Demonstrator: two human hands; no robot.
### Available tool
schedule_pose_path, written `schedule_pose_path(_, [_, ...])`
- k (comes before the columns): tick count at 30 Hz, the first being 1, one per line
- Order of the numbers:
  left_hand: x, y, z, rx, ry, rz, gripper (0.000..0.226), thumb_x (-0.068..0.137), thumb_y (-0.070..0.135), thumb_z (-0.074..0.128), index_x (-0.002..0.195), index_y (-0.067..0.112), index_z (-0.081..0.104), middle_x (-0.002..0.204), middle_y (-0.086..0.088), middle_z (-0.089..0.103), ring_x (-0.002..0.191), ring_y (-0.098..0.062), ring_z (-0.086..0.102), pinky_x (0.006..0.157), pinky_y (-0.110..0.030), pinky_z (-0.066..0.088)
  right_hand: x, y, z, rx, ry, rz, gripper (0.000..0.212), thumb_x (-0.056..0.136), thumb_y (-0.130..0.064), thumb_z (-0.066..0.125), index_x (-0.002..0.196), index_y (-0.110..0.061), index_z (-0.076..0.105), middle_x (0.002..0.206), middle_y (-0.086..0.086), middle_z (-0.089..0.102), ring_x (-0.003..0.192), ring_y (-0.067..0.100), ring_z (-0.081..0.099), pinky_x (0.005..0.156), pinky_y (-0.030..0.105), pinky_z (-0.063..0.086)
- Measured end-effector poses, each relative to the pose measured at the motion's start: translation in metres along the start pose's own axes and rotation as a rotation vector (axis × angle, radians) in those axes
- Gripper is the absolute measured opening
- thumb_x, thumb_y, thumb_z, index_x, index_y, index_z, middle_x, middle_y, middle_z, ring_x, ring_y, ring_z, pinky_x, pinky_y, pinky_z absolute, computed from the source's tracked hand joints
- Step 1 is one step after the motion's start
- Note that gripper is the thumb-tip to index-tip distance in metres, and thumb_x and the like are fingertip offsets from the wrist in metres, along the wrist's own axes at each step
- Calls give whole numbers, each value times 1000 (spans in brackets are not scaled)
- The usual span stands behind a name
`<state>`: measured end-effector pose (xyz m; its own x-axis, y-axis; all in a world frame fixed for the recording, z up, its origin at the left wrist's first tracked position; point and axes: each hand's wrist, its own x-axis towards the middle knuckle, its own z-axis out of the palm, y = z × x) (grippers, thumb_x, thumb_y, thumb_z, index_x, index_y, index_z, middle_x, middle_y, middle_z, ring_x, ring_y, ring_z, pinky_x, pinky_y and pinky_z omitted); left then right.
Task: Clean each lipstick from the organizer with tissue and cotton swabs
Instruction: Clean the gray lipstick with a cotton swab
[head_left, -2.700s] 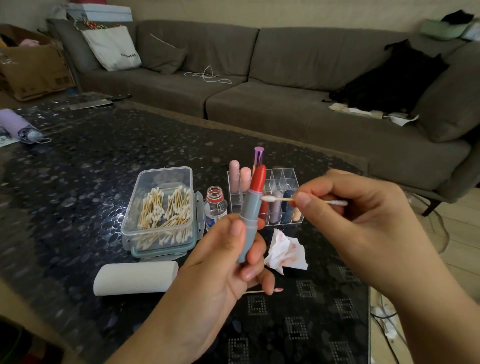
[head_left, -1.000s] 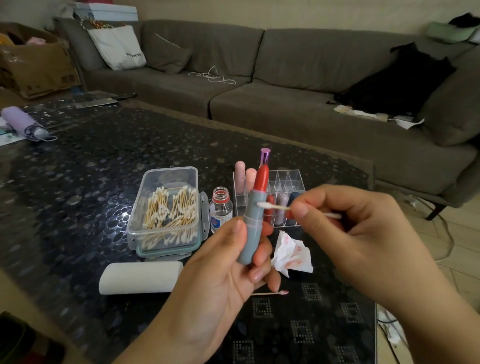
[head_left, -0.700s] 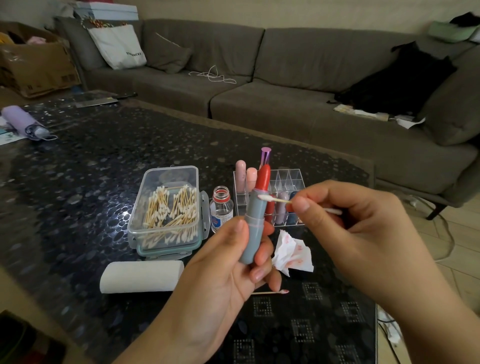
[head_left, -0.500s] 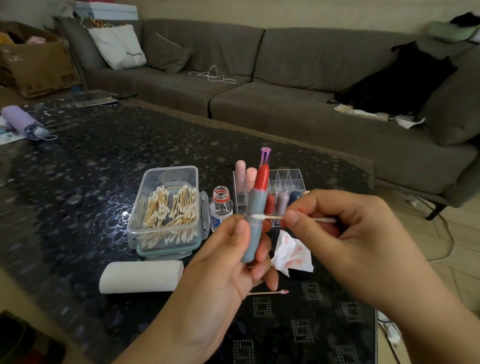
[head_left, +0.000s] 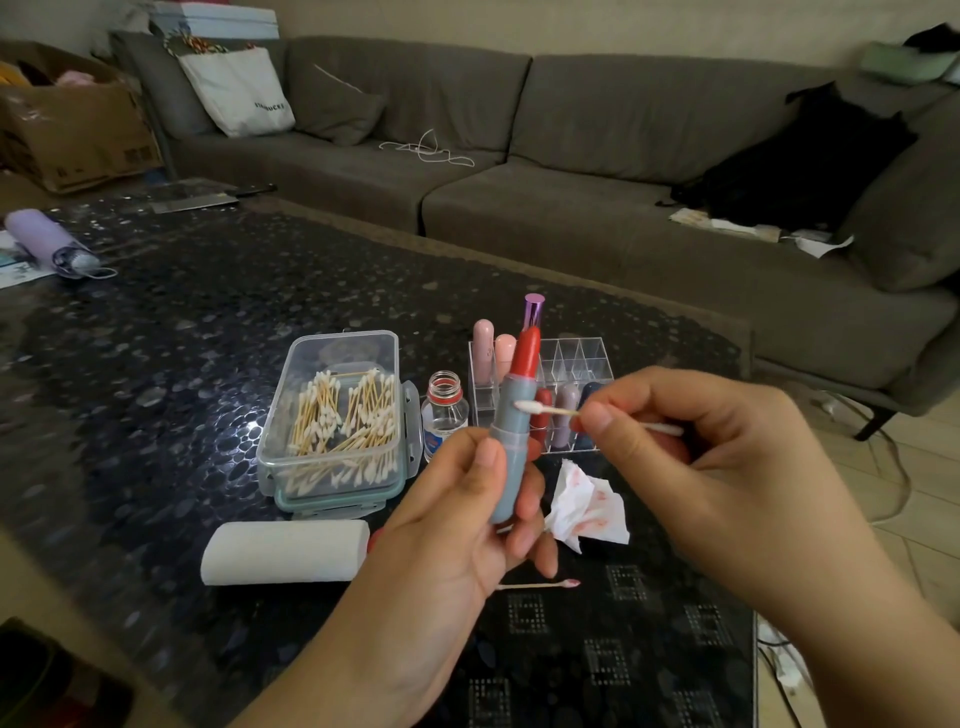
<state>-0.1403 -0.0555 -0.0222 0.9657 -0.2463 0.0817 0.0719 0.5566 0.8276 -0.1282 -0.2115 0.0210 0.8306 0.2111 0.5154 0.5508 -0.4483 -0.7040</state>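
My left hand (head_left: 457, 525) grips an uncapped lipstick (head_left: 511, 415) upright; it has a grey-blue tube and a red bullet. My right hand (head_left: 691, 467) pinches a cotton swab (head_left: 550, 410) whose white tip touches the tube just below the red bullet. Behind them stands a clear organizer (head_left: 571, 364) holding several lipsticks. A stained, crumpled tissue (head_left: 587, 506) lies on the table under my hands. A used swab (head_left: 540, 584) with a pink tip lies nearer to me.
A clear box of cotton swabs (head_left: 337, 421) sits left of the organizer, with a small open bottle (head_left: 444, 413) between them. A white tissue roll (head_left: 283, 552) lies in front of the box. The dark glass table (head_left: 156, 338) ends at right; a grey sofa (head_left: 571, 156) stands behind.
The swab tip has moved down from the red bullet's base to the grey collar of the tube. My left hand keeps the lipstick upright in about the same place.
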Motion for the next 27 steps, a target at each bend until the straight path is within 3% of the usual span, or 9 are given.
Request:
schedule_pose_path(4, [1,1,1,21,18,21,23,80,34,52,78,22,71,66,-3,49,56,-12,44,56,-26,47,-1,-1,2,-26,-63,-9,16,82,-26,62,67,-26,66,48,-12,51,41,-1,40,44,4,29])
schedule_pose_path(11, [-1,2,-1,52,0,8,17,81,30,54,79,18,66,66,-7,56,55,-16,49,55,-26,47,-1,-2,1,55,66,-11,15,84,-33,64,73,-24,68,51,3,49,41,2,36,42,6,27])
schedule_pose_path(15, [-2,4,1,33,-20,-1,15,81,29,54,79,19,65,64,-5,53,51,-15,46,53,-27,46,0,-1,2,24,80,-16,19,82,-41,57,78,-26,68,61,7,57,48,18,46,43,16,34])
schedule_pose_path(20, [-2,3,2,52,11,1,15,80,29,54,81,16,62,62,-3,50,49,-14,42,51,-27,46,0,-1,1,1,66,-9,13,84,-31,63,73,-27,68,54,1,51,42,2,39,42,5,29])
schedule_pose_path(27, [-1,2,-1,-16,-9,7,22,81,34,50,80,19,66,66,-6,50,53,-14,41,55,-28,46,0,-2,2,-24,-50,43,16,81,-30,62,67,-23,66,49,-7,54,41,1,42,43,6,30])
